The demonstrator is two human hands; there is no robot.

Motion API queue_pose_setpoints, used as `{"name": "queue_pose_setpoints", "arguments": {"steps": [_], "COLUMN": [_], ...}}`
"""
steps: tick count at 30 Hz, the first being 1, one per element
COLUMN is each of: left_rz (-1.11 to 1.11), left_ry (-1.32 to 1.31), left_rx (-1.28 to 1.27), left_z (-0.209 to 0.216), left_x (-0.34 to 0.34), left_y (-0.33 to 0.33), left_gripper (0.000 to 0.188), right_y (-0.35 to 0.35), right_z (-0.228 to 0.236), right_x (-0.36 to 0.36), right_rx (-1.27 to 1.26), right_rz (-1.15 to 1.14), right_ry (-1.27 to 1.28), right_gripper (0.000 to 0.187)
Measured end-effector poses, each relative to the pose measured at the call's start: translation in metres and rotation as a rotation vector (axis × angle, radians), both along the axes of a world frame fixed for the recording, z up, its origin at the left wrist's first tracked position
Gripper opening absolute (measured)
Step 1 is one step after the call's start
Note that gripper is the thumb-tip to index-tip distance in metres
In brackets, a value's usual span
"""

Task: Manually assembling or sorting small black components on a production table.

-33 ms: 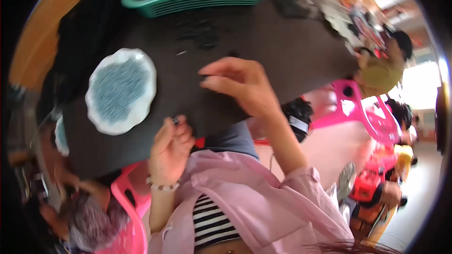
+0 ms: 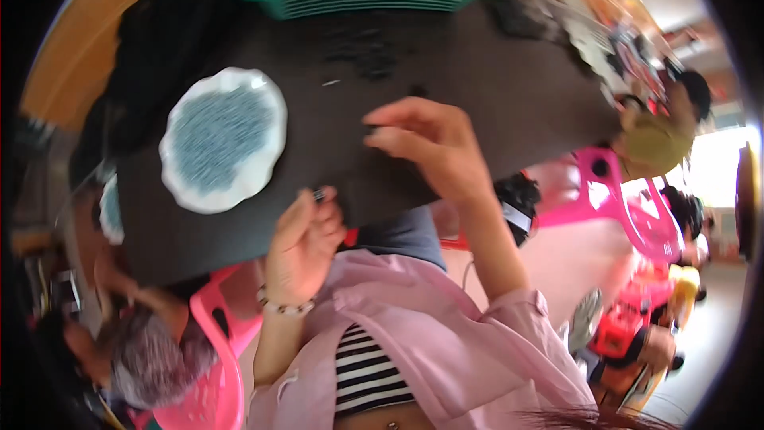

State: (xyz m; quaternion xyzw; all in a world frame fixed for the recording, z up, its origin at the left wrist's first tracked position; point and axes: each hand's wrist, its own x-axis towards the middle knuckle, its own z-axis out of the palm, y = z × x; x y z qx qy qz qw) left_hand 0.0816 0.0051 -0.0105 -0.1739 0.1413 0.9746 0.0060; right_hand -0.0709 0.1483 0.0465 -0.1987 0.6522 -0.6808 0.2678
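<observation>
My left hand (image 2: 306, 235), with a beaded bracelet on its wrist, is closed at the fingertips on a small black piece (image 2: 319, 195) with a shiny metal glint. Higher and to the right, my right hand (image 2: 434, 139) pinches another small black piece (image 2: 371, 130) between thumb and forefinger. The two pieces are apart, and both are too small to name. Left of my hands lies a white scalloped plate (image 2: 279, 131) full of thin blue-grey pins (image 2: 219, 139). Beyond my right hand, loose black pieces (image 2: 370, 56) are scattered on the dark table (image 2: 525, 103).
A green plastic basket (image 2: 374, 0) of black pieces stands at the far edge. Near the loose pieces lies a tiny pale sliver (image 2: 331, 82). Black cloth (image 2: 159, 48) covers the far left. People sit at left and right, near pink chairs (image 2: 625, 203).
The whole view has shifted, so table, plate, basket and hands appear farther right and slightly higher. Both hands keep their pinch, with nothing let go.
</observation>
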Motion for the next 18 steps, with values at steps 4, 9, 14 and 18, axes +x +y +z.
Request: {"name": "queue_pose_setpoints", "arguments": {"steps": [4, 9, 14, 18], "left_rz": [0.01, 0.021, 0.035, 0.033], "left_ry": [-0.051, -0.056, -0.048, -0.035], "left_rx": [-0.083, -0.149, -0.183, -0.205], "left_z": [0.006, 0.008, 0.013, 0.015], "left_x": [-0.001, 0.008, 0.01, 0.012], "left_y": [0.004, 0.006, 0.005, 0.005], "left_gripper": [0.029, 0.029, 0.03, 0.029], "right_y": [-0.001, -0.007, -0.012, -0.011], "right_z": [-0.009, -0.021, -0.016, -0.018], "right_x": [0.012, 0.024, 0.039, 0.043], "right_rx": [-0.032, -0.11, -0.113, -0.107], "right_rz": [-0.03, 0.05, 0.049, 0.07], "right_ry": [-0.104, -0.117, -0.083, -0.09], "right_gripper": [0.016, 0.018, 0.018, 0.019]}}
